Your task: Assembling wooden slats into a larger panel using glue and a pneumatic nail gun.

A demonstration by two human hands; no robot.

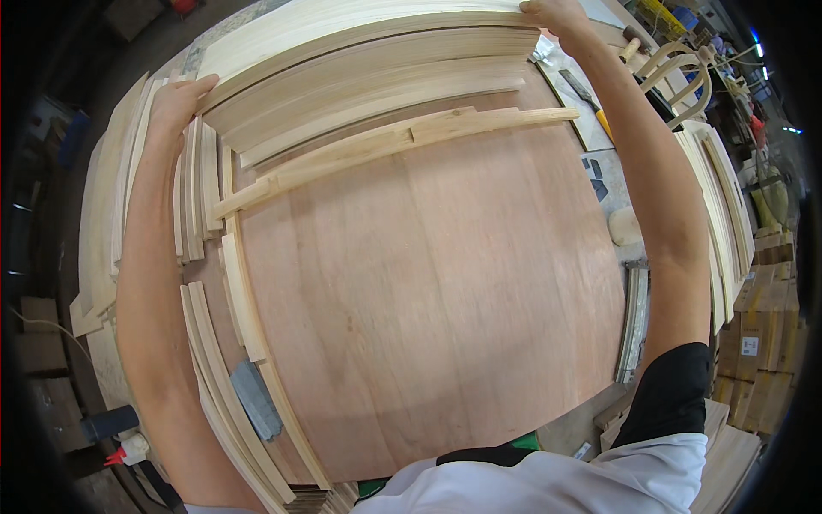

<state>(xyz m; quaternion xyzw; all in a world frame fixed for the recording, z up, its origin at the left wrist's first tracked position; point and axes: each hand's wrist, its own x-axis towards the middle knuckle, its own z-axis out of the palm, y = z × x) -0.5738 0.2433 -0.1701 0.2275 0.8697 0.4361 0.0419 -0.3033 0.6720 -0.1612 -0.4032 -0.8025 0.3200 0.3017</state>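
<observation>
Both hands reach to the far side of a plywood bench (428, 325), one at each end of a stack of long, pale wood slats (368, 64). The left hand (180, 103) presses flat against the stack's left end, fingers stretched out and held together along the end grain, thumb lying along the top edge. The right hand (552, 15) curls over the stack's upper right corner, fingers hooked down over the top slat; the fingertips are hidden behind the wood, so how tightly they clamp cannot be told. The stack lies between the two palms, spanning the bench's far edge.

The slats are thin, smooth, light-coloured, with fine straight grain, and they step back in layers so each edge shows. Just in front of the stack lies a single rail (385, 150), pale, long and narrow, with a thicker raised block at its middle; it rests on the bench, apart from both hands.

The bench top is reddish-brown plywood with broad, faint grain bands. Along its left edge stand more slats (201, 188) on edge, and a grey block (255, 401) lies near the lower left. To the right, curved bentwood chair backs (681, 73) stand beyond the right forearm, with a yellow-handled tool (591, 98) on a grey surface near them.
</observation>
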